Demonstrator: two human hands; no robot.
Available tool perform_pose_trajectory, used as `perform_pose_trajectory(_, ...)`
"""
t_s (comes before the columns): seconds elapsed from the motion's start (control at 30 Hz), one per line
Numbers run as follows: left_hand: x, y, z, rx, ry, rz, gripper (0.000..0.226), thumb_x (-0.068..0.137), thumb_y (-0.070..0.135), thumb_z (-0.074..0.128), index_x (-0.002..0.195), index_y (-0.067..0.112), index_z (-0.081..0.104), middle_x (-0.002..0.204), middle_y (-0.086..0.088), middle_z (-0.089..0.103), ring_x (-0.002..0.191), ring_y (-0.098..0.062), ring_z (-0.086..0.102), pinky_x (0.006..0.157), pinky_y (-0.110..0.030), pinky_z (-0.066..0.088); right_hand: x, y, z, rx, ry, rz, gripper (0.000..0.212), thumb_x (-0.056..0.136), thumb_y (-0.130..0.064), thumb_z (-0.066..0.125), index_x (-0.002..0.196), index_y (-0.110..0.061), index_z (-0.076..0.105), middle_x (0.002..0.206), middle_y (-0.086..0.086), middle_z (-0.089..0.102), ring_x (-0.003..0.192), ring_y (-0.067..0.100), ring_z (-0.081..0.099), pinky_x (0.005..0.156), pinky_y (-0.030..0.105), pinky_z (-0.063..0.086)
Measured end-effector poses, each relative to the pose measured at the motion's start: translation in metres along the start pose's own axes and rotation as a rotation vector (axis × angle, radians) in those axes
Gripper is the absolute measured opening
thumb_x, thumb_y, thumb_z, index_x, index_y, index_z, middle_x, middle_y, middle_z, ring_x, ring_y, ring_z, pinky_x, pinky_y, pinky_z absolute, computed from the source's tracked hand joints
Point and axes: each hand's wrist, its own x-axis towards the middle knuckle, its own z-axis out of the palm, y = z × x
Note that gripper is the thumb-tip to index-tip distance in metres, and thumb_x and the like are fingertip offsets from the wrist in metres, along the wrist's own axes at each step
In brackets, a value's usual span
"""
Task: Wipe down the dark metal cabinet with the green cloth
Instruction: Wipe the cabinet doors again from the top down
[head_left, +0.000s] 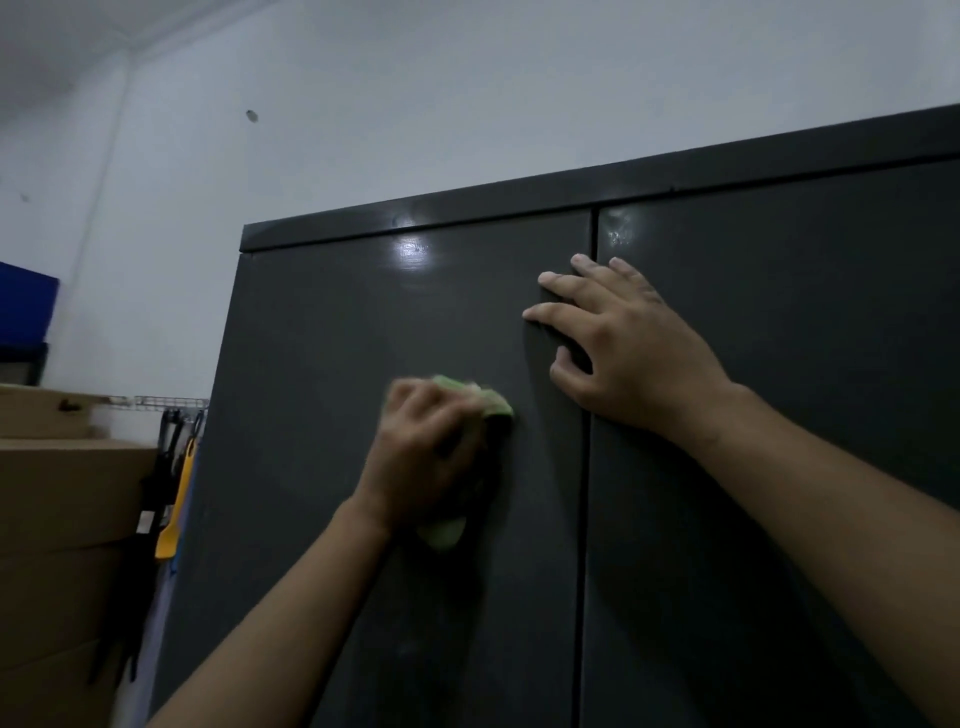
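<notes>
Clenched round the bunched green cloth (496, 405), our left grip (423, 452) presses it against the left door (322, 338) of the dark metal cabinet (805, 338), about mid-width and somewhat below the glare near the top edge. Our right grip (628, 343) is released, its fingers (556, 283) spread and laid flat across the seam between the two doors, as if bracing.

We judge the wiping itself to be in hand, on the upper left door; the left grip is blurred, which fits a stroke. The next move calls for steady pressure and overlapping passes out to the door's edges, then shifting the bracing grip so the right door can be reached.

The cloth's long axis runs roughly up and down the door, one end above the knuckles, the other hanging below the wrist. The cabinet stands upright, doors facing us.
</notes>
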Motion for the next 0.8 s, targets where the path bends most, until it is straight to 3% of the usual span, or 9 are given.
perform_pose_trajectory(0.1,0.047,-0.014,0.007,0.028,0.194,-0.513,0.031,0.087,0.035,0.051,0.103,0.019,0.072,0.093,-0.008,0.063,0.090,-0.028,0.054,0.082,-0.022,0.026,-0.001,-0.004,0.001,0.023,0.030,0.019,0.051,0.083,-0.030,0.048,0.131,-0.022,0.064,0.148,0.003,0.051,0.145,0.028,0.035,0.124,0.044,0.016)
perform_pose_trajectory(0.2,0.095,-0.017,0.018,0.040,0.251,-0.702,0.033,0.087,0.036,0.049,0.103,0.018,0.071,0.096,-0.012,0.061,0.094,-0.030,0.053,0.078,-0.021,0.023,-0.004,-0.005,0.002,0.019,0.060,0.034,0.050,0.083,-0.029,0.047,0.129,-0.017,0.063,0.146,0.004,0.051,0.144,0.029,0.036,0.123,0.046,0.021)
perform_pose_trajectory(0.27,0.115,-0.013,0.023,0.038,0.251,-0.681,0.030,0.089,0.032,0.051,0.104,0.015,0.069,0.098,-0.013,0.060,0.094,-0.027,0.048,0.078,-0.026,0.027,-0.006,-0.006,0.003,-0.030,0.079,0.044,0.053,0.083,-0.031,0.043,0.130,-0.015,0.060,0.147,0.005,0.049,0.143,0.032,0.034,0.121,0.048,0.026)
perform_pose_trajectory(0.37,0.126,-0.013,0.027,0.028,0.252,-0.553,0.027,0.091,0.028,0.053,0.108,0.015,0.068,0.098,-0.014,0.059,0.093,-0.023,0.043,0.079,-0.028,0.029,-0.007,-0.008,0.004,-0.112,0.064,0.085,0.061,0.083,-0.041,0.035,0.135,-0.017,0.054,0.150,0.005,0.044,0.146,0.033,0.029,0.122,0.050,0.020)
perform_pose_trajectory(0.47,0.140,-0.043,0.018,0.062,0.237,-0.498,0.032,0.091,0.030,0.051,0.111,0.013,0.068,0.101,-0.017,0.060,0.096,-0.030,0.049,0.079,-0.028,0.029,-0.007,-0.009,0.006,-0.144,0.061,0.104,0.063,0.083,-0.046,0.032,0.137,-0.020,0.051,0.150,0.003,0.044,0.146,0.033,0.029,0.122,0.051,0.016)
perform_pose_trajectory(0.67,0.142,-0.078,0.013,0.149,0.370,-0.755,0.027,0.094,0.030,0.051,0.111,0.015,0.067,0.104,-0.018,0.063,0.103,-0.035,0.051,0.075,-0.024,0.022,-0.008,-0.010,0.009,-0.153,0.102,0.104,0.058,0.081,-0.038,0.037,0.133,-0.019,0.054,0.146,0.004,0.048,0.144,0.033,0.033,0.122,0.052,0.020)
perform_pose_trajectory(0.8,0.122,-0.051,0.017,0.081,0.294,-0.505,0.028,0.087,0.032,0.054,0.101,0.014,0.072,0.090,-0.013,0.064,0.089,-0.033,0.053,0.074,-0.027,0.027,-0.006,-0.010,0.009,-0.109,0.142,0.115,0.056,0.079,-0.037,0.041,0.129,-0.017,0.057,0.142,0.004,0.052,0.142,0.031,0.037,0.122,0.050,0.021)
